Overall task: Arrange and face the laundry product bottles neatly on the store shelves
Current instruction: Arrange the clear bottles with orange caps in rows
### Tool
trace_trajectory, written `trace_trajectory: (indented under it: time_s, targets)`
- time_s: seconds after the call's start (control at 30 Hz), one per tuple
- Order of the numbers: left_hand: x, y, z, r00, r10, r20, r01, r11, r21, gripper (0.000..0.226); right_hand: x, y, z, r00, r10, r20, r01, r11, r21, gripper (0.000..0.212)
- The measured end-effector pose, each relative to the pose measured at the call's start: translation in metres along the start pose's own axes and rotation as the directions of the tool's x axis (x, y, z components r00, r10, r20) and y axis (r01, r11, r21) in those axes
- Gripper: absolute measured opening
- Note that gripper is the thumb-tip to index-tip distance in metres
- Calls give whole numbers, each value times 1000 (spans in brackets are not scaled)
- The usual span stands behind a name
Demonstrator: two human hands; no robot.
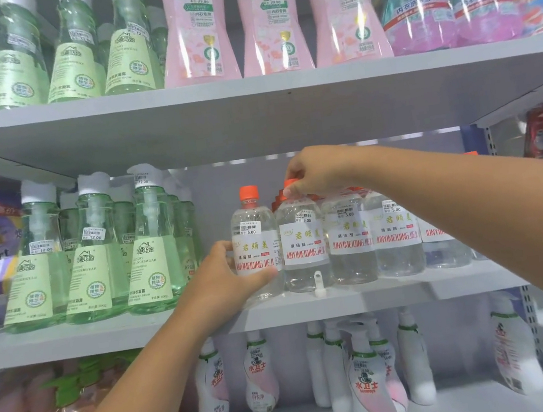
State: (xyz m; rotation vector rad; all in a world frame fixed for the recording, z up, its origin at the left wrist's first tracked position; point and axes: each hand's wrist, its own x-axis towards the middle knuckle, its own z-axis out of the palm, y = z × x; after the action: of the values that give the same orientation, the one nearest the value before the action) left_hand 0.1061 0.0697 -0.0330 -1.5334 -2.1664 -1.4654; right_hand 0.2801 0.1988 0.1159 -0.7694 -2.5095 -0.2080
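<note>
While hands grip two clear-liquid bottles, left hand [227, 277] low, right hand [314, 171] capping

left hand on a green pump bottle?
No, the left hand grips the leftmost clear orange-capped plastic bottle, beside the green ones.

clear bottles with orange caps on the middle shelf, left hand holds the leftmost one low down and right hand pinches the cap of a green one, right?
Not quite. The head view shows the right hand pinching the orange cap of the second clear bottle, not a green one. The rest holds: the left hand grips the leftmost clear bottle low down on the middle shelf.
</note>
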Motion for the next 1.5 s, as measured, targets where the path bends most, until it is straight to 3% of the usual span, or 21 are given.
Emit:
trace_trajectory:
  time_s: [0.1,0.27,0.4,0.53,0.7,0.87,1.07,1.17,1.2,1.27,1.3,1.33,1.4,1.43,1.5]
  targets:
    - [0,0,0,1000,3,-11,-3,1000,31,71,-2,-1,-2,1000,-30,2,30,999,-38,32]
    - [0,0,0,1000,11,-20,-10,999,30,71,-6,4,6,998,-46,-34,48,998,48,25]
    - [0,-1,0,1000,12,-8,-12,1000,23,70,-17,17,-5,996,-79,-26,81,995,52,41]
    - [3,0,1,1000,7,-11,-7,1000,-8,63,-44,63,-41,992,22,-122,-7,993,116,41]
    - [2,3,3,999,-16,-28,15,999,-50,54,-69,118,-50,984,179,7,-178,984,-24,39]
    - [1,6,3,998,-57,0,57,991,-125,53,-77,137,-40,984,175,-33,-173,983,65,22]
    - [1,8,0,998,-61,0,60,991,-122,65,-73,154,-30,984,175,-32,-174,984,29,23]
    - [-6,14,-4,996,-83,33,86,989,-119,96,-88,161,-39,979,142,-143,-113,975,190,38]
    - [-9,16,-5,997,-80,10,80,993,-89,108,-99,166,-39,951,166,-262,-79,946,316,37]
    - [-19,20,-4,991,-12,-134,17,999,30,112,-134,176,-27,802,302,-515,8,857,515,26]
    - [-27,22,0,963,69,-259,-46,994,94,96,-158,180,-14,710,367,-601,48,827,560,22]
    - [-41,21,8,895,200,-399,-147,976,160,70,-183,183,4,637,406,-655,79,811,579,19]
    - [-86,20,40,725,344,-597,-305,937,170,35,-234,187,52,562,452,-693,127,781,612,16]
    - [-110,17,65,720,325,-614,-315,940,128,33,-256,191,81,567,474,-674,106,769,631,16]
    - [-142,2,121,865,202,-460,-233,972,-11,26,-284,205,143,633,534,-560,-37,744,668,21]
